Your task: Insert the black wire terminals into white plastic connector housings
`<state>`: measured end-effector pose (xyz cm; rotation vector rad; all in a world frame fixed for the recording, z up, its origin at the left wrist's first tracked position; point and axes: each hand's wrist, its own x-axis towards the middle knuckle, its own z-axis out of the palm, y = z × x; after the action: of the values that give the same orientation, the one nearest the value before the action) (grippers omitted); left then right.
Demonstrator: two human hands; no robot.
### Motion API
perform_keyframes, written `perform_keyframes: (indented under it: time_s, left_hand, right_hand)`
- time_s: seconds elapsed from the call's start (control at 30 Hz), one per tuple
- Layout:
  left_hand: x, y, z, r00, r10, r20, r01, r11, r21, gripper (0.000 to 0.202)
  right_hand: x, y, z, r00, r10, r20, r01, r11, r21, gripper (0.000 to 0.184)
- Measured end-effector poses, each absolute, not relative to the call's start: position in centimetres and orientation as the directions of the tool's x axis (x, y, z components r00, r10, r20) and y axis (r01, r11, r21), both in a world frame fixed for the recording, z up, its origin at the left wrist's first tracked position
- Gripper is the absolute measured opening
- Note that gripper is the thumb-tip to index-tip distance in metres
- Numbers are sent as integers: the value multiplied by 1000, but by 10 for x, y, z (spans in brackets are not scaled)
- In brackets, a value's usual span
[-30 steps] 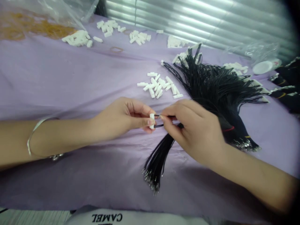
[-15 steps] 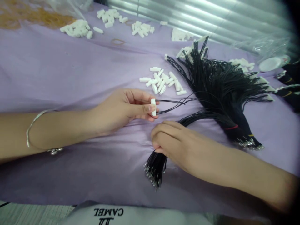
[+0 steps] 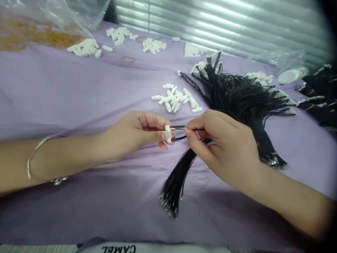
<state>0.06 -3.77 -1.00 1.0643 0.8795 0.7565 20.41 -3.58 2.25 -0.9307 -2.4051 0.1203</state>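
Between the thumb and fingers of my left hand (image 3: 142, 131) is a small white connector housing (image 3: 168, 134). Thin black wires (image 3: 179, 139) run out of its right side. My right hand (image 3: 223, 144) pinches a black wire just right of the housing, thumb and forefinger together. Below my right hand lies a bundle of loose black wires (image 3: 177, 182), its metal-tipped ends fanned toward me on the cloth. Just beyond my hands sits a pile of white connector housings (image 3: 175, 98).
A purple cloth (image 3: 65, 98) covers the table. Finished-looking black wire harnesses (image 3: 237, 91) are heaped at right. More white housings (image 3: 154, 45) lie in piles along the back, near yellow rubber bands (image 3: 39, 35) and a clear plastic bag (image 3: 71, 14). A white round container (image 3: 289, 75) lies at far right.
My right hand has left the loose wire bundle and moved up to the housing, now pinching a wire there. My left hand keeps its hold on the housing. The view has shifted slightly.
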Motion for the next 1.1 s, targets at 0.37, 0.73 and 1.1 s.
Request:
perform_keyframes:
  time_s: [0.37,0.73,1.1]
  left_hand:
    - [2,-39,-4,455,850,-263,-81,334,939,6]
    - [4,-39,0,449,846,-287,-75,356,931,9]
    - [5,-41,-1,422,882,-210,-79,266,961,16]
  right_hand:
    - [203,-36,23,-652,610,450,570,786,-239,10]
    - [206,-35,22,-667,594,450,542,801,-254,12]
    - [204,-37,24,-691,538,483,554,823,-124,7]
